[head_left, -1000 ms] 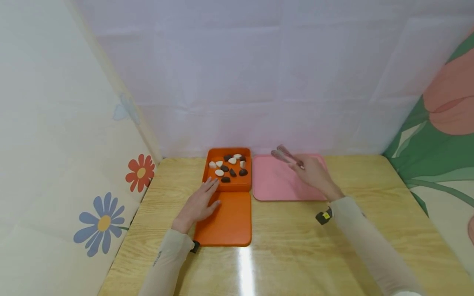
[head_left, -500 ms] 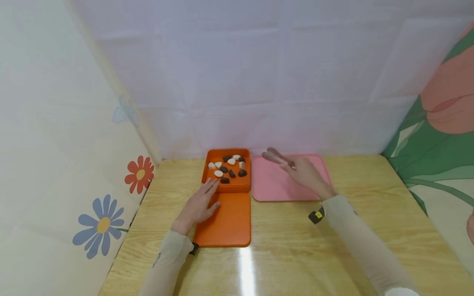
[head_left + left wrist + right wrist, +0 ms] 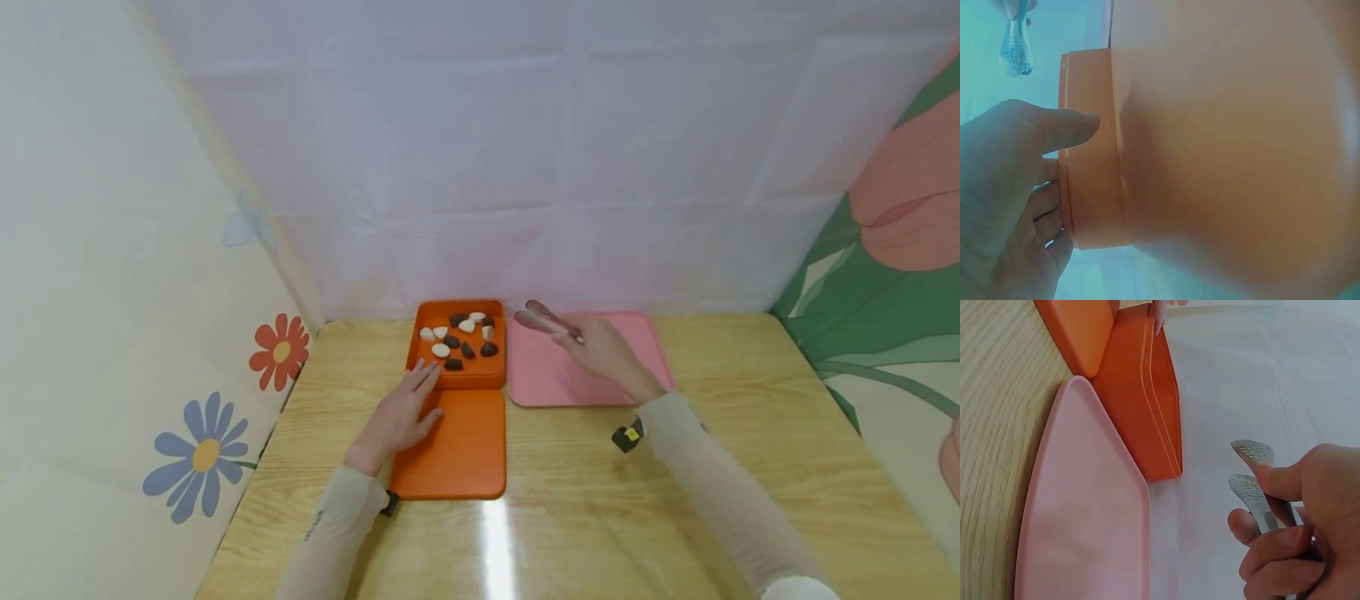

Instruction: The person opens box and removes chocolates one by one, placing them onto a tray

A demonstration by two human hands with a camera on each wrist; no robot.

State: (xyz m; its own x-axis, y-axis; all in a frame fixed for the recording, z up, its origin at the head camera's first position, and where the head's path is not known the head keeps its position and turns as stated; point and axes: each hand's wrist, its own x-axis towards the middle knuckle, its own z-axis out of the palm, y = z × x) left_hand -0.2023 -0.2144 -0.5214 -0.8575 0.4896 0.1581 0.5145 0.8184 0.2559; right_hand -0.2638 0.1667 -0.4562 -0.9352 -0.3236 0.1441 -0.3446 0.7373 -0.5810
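My right hand grips metal tongs above the pink tray. The perforated tips of the tongs stand apart with nothing between them, as the right wrist view shows. To their left is an orange box holding several dark pieces and white pieces, shaped like pebbles. With its fingers extended, my left hand rests at the near left corner of the box, touching its rim. In the left wrist view, the thumb lies over the box's side wall.
An orange lid-like panel lies flat in front of the box, partly under my left hand. Everything stands on a wood-grain table. A pale cloth wall rises right behind the box and tray, and flower-patterned walls flank both sides.
My right hand has moved left with the tongs, from over the tray's middle to near the box's right edge. The left hand and the pieces stay put.
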